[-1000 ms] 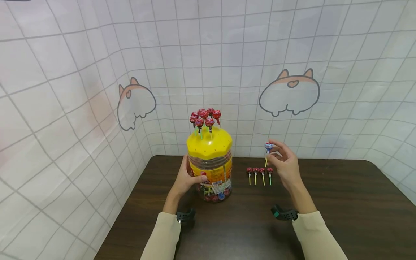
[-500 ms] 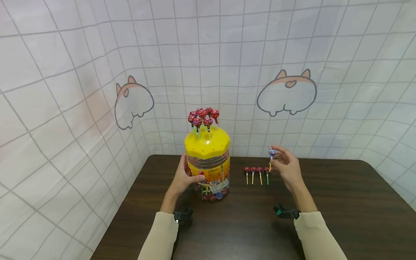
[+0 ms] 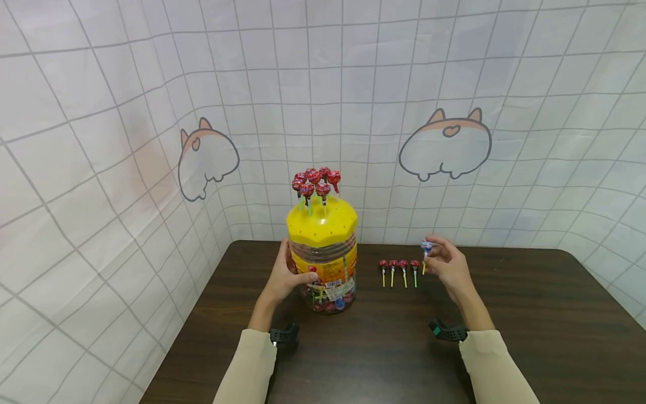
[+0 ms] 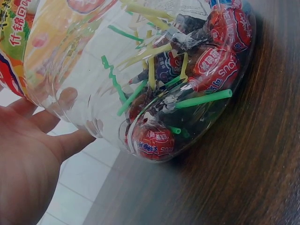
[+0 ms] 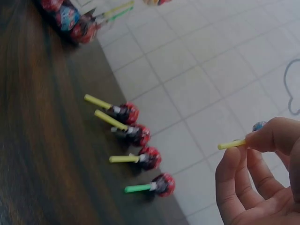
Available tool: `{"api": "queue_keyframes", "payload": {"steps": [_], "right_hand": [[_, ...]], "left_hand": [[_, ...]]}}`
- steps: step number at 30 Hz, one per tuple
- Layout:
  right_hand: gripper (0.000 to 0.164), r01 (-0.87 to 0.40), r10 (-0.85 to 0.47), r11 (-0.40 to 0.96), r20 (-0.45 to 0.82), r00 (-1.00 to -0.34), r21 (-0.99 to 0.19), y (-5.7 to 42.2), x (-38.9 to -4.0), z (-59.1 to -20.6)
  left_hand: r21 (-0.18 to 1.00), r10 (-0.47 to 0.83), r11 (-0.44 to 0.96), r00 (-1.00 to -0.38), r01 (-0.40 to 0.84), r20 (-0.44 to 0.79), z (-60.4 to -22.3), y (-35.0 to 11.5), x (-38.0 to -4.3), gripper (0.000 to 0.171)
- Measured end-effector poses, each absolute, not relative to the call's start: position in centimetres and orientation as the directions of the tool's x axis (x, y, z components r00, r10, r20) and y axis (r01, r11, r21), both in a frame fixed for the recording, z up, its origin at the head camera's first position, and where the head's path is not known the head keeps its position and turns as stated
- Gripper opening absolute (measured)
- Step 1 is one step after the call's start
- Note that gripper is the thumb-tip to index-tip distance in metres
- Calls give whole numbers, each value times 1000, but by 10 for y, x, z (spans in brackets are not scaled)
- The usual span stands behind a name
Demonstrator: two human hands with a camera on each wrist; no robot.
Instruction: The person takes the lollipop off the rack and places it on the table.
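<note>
My left hand [image 3: 284,276] grips the side of a clear plastic candy jar [image 3: 330,269], its thumb across the front label. The jar stands upright under a yellow lid [image 3: 323,227], from which several red-wrapped lollipops [image 3: 323,189] stick up. Wrapped lollipops with green and yellow sticks lie inside, as the left wrist view shows [image 4: 152,140]. Between thumb and fingers, my right hand [image 3: 450,268] pinches a blue-wrapped lollipop [image 3: 426,246] by its yellow stick [image 5: 232,144]. It is held head up, just right of a row of red lollipops [image 3: 404,265] on the table.
The dark wooden table [image 3: 363,359] ends at a white grid-patterned cloth [image 3: 363,112] behind and to the left. A dark band [image 3: 285,335] circles the left wrist, and another band [image 3: 448,332] the right.
My right hand has moved right and down with the blue lollipop, past the end of the row. The left hand keeps its grip on the jar. The view has shifted slightly.
</note>
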State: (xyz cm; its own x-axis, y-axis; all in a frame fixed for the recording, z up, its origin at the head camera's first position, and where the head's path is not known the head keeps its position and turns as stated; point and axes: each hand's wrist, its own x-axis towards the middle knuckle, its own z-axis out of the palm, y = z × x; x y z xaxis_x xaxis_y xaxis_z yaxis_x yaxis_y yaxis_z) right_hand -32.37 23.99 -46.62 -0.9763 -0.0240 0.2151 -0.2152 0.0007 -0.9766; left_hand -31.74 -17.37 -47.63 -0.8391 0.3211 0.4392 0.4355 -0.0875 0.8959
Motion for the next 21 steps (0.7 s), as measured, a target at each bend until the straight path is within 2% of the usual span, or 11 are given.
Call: {"api": "queue_keyframes", "payload": {"steps": [6, 12, 21], "right_hand": [[51, -168, -24, 84, 167, -986, -982, 248, -327, -478], [57, -135, -21, 108, 134, -991, -985, 253, -331, -488], [58, -88, -43, 182, 82, -996, -979, 258, -333, -497]], "left_hand": [[891, 326, -100, -832, 442, 449, -477, -174, -318, 93], [892, 324, -104, -832, 441, 449, -478, -174, -318, 92], [897, 322, -115, -839, 426, 440, -478, -174, -319, 91]]}}
